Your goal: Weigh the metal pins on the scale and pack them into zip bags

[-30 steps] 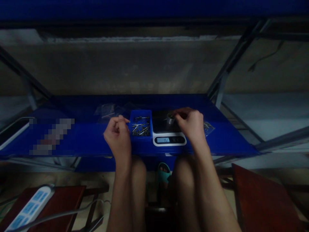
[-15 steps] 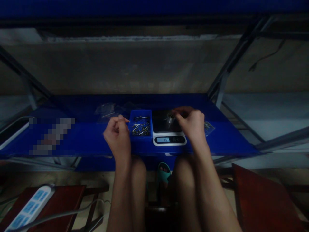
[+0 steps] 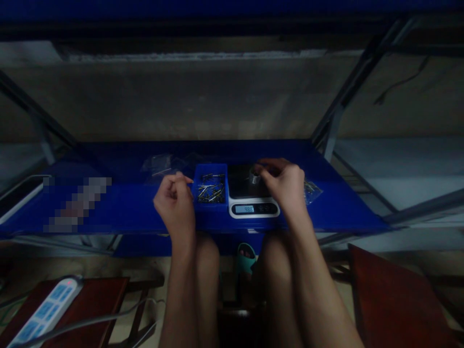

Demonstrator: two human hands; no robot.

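My right hand [image 3: 286, 182] has its fingertips at the rim of the small silver cylindrical metal cup [image 3: 254, 179], over the black-and-white digital scale [image 3: 238, 191]; grip: cannot tell. Scale position: 3 o'clock from the rectangular blue plastic bin [image 3: 211, 208] containing slender metal pins [image 3: 210, 193]. My left hand [image 3: 176, 195], curled, fingers pressed together, is just beside the bin at 9 o'clock.

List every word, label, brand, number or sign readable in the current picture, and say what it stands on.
"988": on the rectangular pale-blue display of the white-and-black digital scale; a decimal point cannot be confirmed.
Too small to read: the faint button markings on the scale's black panel.
Too blurred to read: any print on the long white power strip with blue panels.
No other text can be read.
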